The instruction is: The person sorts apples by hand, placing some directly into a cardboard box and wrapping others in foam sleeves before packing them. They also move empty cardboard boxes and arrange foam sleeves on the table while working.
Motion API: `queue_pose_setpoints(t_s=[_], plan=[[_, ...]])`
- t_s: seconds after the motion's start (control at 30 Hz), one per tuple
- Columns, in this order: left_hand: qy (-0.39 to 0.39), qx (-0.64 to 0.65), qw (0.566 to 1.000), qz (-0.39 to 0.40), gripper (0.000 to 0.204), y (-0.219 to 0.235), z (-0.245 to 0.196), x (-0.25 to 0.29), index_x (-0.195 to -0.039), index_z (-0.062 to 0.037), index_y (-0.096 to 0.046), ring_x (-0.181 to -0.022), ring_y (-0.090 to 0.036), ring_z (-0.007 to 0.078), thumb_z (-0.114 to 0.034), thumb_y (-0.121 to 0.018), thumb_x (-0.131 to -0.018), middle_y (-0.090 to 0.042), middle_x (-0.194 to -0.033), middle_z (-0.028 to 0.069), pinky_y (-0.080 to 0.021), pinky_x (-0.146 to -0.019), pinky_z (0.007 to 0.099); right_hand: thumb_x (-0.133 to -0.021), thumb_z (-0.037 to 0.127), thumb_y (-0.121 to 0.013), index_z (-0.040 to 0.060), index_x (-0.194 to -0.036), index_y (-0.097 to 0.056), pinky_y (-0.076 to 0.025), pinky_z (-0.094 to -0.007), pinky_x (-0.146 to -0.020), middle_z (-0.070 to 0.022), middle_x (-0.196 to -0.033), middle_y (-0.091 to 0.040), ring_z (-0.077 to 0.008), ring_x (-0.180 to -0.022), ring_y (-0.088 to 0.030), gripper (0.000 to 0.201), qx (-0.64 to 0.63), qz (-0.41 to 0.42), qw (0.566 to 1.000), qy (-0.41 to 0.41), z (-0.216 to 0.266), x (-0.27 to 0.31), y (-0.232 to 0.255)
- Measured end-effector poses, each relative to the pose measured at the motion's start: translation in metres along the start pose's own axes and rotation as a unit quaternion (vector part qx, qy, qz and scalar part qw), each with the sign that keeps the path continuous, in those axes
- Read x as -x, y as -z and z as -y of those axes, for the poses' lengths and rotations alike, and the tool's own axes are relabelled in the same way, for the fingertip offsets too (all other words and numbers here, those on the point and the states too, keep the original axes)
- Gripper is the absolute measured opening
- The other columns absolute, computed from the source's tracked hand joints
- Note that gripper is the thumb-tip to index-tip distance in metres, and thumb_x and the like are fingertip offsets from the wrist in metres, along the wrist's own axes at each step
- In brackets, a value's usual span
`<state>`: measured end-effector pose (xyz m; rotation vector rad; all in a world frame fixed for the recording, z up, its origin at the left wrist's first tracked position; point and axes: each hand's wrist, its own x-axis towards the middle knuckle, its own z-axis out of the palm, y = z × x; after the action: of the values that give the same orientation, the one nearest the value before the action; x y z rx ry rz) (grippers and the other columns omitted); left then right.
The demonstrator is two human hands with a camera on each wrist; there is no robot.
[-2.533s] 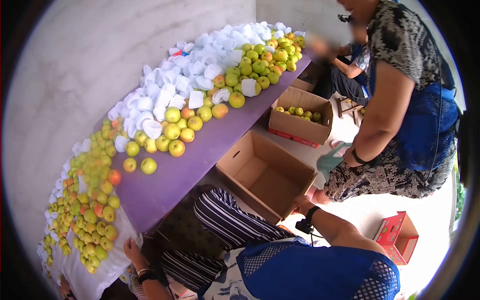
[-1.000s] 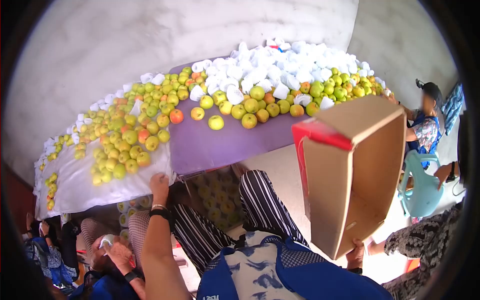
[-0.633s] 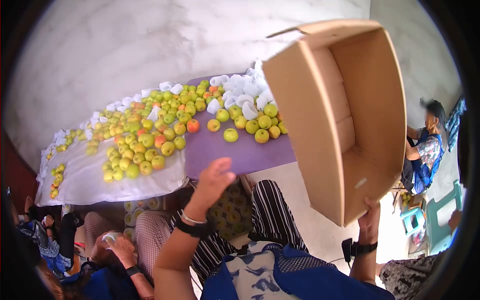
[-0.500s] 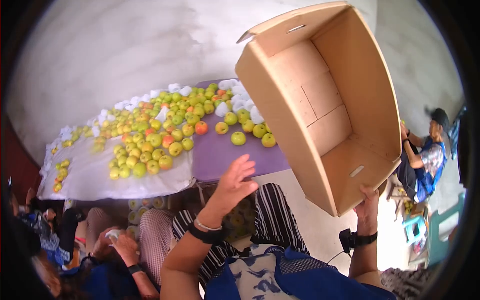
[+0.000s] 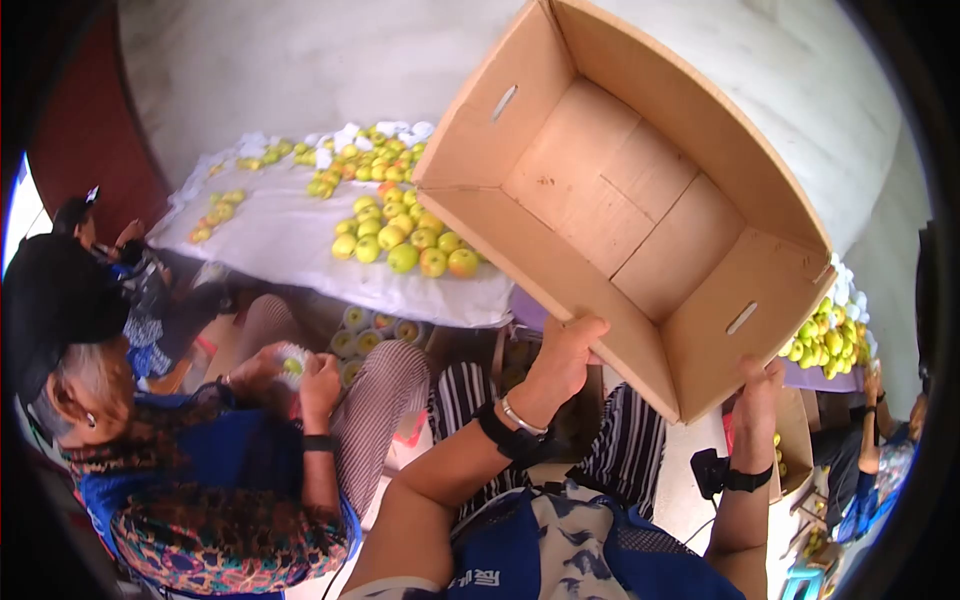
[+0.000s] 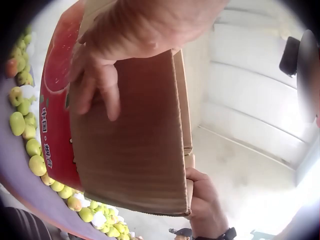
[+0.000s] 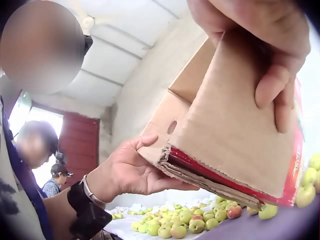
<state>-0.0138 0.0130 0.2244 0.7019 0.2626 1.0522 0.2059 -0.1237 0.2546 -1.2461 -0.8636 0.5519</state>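
Note:
An empty cardboard box point(image 5: 640, 190), brown inside, is held up in the air with its opening toward the head view. My left hand point(image 5: 562, 362) grips its near long side, fingers reaching underneath; the left wrist view shows those fingers spread on the brown outer wall point(image 6: 140, 150). At the box's near right corner, my right hand point(image 5: 757, 390) holds the end wall below the slot. In the right wrist view the right-hand fingers point(image 7: 275, 92) lie on the outer cardboard, and the left hand point(image 7: 137, 170) supports the bottom edge. A red printed panel point(image 6: 59, 95) covers one outer face.
Apples point(image 5: 400, 235) lie on a white cloth point(image 5: 290, 255) over the table along the wall. Another person point(image 5: 200, 460) sits close on my left, handling an apple. More apples point(image 5: 832, 335) and another person point(image 5: 885, 480) are at the right, near an open carton point(image 5: 795, 440).
The box has gone from the floor up into the air and shifted left, tilting. My left hand has left the table and taken hold of its side. The head view has turned left.

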Motion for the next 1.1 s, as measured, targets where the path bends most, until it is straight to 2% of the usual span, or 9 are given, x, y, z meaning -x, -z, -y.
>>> queue_pose_setpoints(t_s=[0.1, 0.23, 0.37, 0.43, 0.63, 0.77, 0.87, 1.0, 1.1], plan=[[-0.060, 0.011, 0.998, 0.003, 0.025, 0.010, -0.019, 0.004, -0.098, -0.0057, -0.053, -0.078, -0.059, 0.0137, -0.008, -0.058, -0.074, -0.058, -0.088, 0.0025, -0.049, -0.062, 0.0285, -0.080, 0.012, -0.052, -0.0014, -0.105, -0.055, -0.045, -0.0261, -0.068, -0.0041, -0.092, -0.059, -0.0117, -0.083, -0.056, 0.028, 0.065, 0.014, 0.998, 0.008, 0.011, -0.006, -0.030], [-0.126, 0.025, 0.991, -0.035, 0.022, 0.034, -0.049, -0.010, -0.095, -0.0061, -0.054, -0.078, -0.059, 0.0157, -0.006, -0.055, -0.074, -0.058, -0.088, 0.0038, -0.047, -0.060, 0.0272, -0.086, 0.029, -0.052, 0.0009, -0.125, -0.041, -0.048, -0.0287, -0.065, -0.0095, -0.108, -0.056, -0.0177, -0.092, -0.058, 0.049, -0.013, 0.048, 0.997, 0.061, 0.012, 0.004, -0.062], [-0.105, -0.031, 0.990, -0.090, 0.022, 0.049, -0.111, -0.038, -0.097, -0.0024, -0.052, -0.090, -0.058, 0.0254, -0.008, -0.050, -0.076, -0.057, -0.096, 0.0107, -0.051, -0.073, 0.0440, -0.086, 0.028, -0.051, 0.0000, -0.124, -0.042, -0.050, -0.0263, -0.058, -0.0123, -0.112, -0.054, -0.0220, -0.088, -0.060, 0.048, 0.072, 0.109, 0.991, -0.015, -0.031, 0.018, -0.054], [-0.103, 0.007, 0.991, -0.084, 0.024, 0.068, -0.142, -0.066, -0.095, 0.0038, -0.050, -0.078, -0.060, 0.0328, -0.012, -0.050, -0.077, -0.057, -0.092, 0.0160, -0.055, -0.063, 0.0458, -0.085, 0.024, -0.053, -0.0017, -0.115, -0.049, -0.050, -0.0247, -0.055, -0.0131, -0.108, -0.055, -0.0220, -0.085, -0.062, 0.040, 0.096, 0.141, 0.981, -0.087, -0.067, 0.024, -0.041], [-0.061, -0.082, 0.983, -0.154, 0.037, 0.082, -0.231, -0.121, -0.110, 0.0020, -0.040, -0.099, -0.046, 0.0445, -0.012, -0.047, -0.077, -0.044, -0.112, 0.0234, -0.048, -0.074, 0.0576, -0.084, 0.012, -0.049, -0.0048, -0.106, -0.054, -0.049, -0.0242, -0.054, -0.0120, -0.090, -0.061, -0.0148, -0.074, -0.062, 0.028, 0.193, 0.225, 0.929, -0.220, -0.151, 0.053, -0.035], [-0.037, -0.033, 0.956, -0.290, 0.055, 0.089, -0.244, -0.157, -0.126, -0.0027, -0.026, -0.112, -0.026, 0.0597, -0.011, -0.048, -0.076, -0.023, -0.130, 0.0278, -0.040, -0.084, 0.0635, -0.083, 0.012, -0.050, -0.0061, -0.103, -0.055, -0.051, -0.0263, -0.058, -0.0114, -0.089, -0.061, -0.0198, -0.077, -0.063, 0.028, 0.134, 0.258, 0.910, -0.296, -0.215, 0.075, -0.032], [-0.037, -0.018, 0.976, -0.215, 0.059, 0.116, -0.247, -0.182, -0.127, -0.0041, -0.025, -0.111, -0.020, 0.0644, -0.013, -0.051, -0.075, -0.021, -0.131, 0.0280, -0.037, -0.087, 0.0649, -0.083, 0.014, -0.051, -0.0065, -0.103, -0.055, -0.052, -0.0266, -0.058, -0.0117, -0.089, -0.061, -0.0189, -0.076, -0.063, 0.029, 0.147, 0.285, 0.885, -0.337, -0.246, 0.086, -0.026], [-0.051, -0.002, 0.972, -0.228, 0.053, 0.118, -0.242, -0.202, -0.123, -0.0028, -0.029, -0.109, -0.025, 0.0619, -0.022, -0.050, -0.078, -0.024, -0.132, 0.0245, -0.040, -0.081, 0.0650, -0.083, 0.015, -0.052, -0.0063, -0.104, -0.055, -0.053, -0.0294, -0.058, -0.0126, -0.089, -0.061, -0.0215, -0.076, -0.063, 0.030, 0.153, 0.279, 0.866, -0.386, -0.268, 0.095, -0.012], [-0.064, -0.035, 0.967, -0.245, 0.056, 0.117, -0.235, -0.219, -0.125, -0.0062, -0.026, -0.110, -0.015, 0.0664, -0.024, -0.050, -0.078, -0.020, -0.133, 0.0249, -0.037, -0.084, 0.0672, -0.084, 0.014, -0.051, -0.0067, -0.104, -0.054, -0.054, -0.0315, -0.058, -0.0144, -0.090, -0.060, -0.0255, -0.079, -0.064, 0.029, 0.148, 0.259, 0.862, -0.409, -0.283, 0.098, -0.003]])
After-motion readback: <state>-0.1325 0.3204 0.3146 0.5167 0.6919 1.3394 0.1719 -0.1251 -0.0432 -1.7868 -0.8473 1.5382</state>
